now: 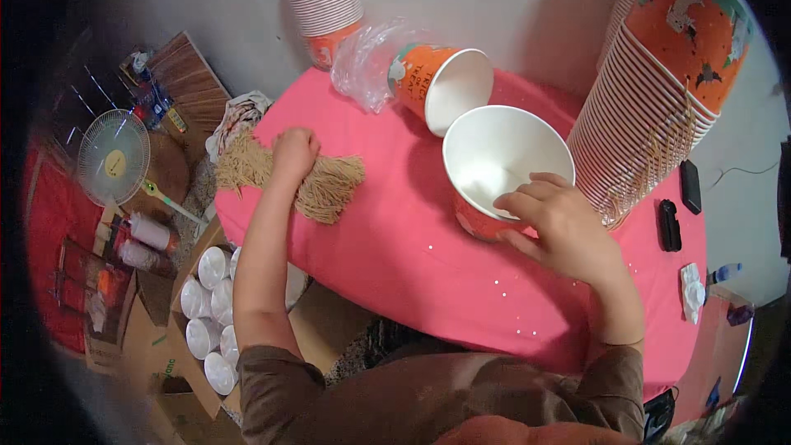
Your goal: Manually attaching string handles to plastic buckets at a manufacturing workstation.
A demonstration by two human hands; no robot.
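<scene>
Two things are at the hands: one orange paper bucket [504,148] and one bundle of tan cords [330,188], both on the pink cloth [395,239]. The bucket, white inside, stands mouth upward at about twelve o'clock from the person; the bundle lies at eleven o'clock.

The right hand [554,222] comes to the bucket from its five o'clock side. Its back is turned upward and its fingers [527,204] are curved over the near rim, pointing to ten o'clock. The thumb is lower, outside the rim, and apart from the fingers; whether they press the wall between them, one cannot tell. The right forearm [618,313] slants toward eleven o'clock.

The left hand [296,153] is closed in a fist, clamped around the middle of the bundle, whose loose ends spread at nine and four o'clock of it. The left forearm [264,280] points almost straight to twelve o'clock.

Farther from the upright bucket, a second bucket [441,82] lies on its side at eleven o'clock, a clear plastic bag [368,70] is at ten, and a tall stack of buckets [634,124] leans at about two.
</scene>
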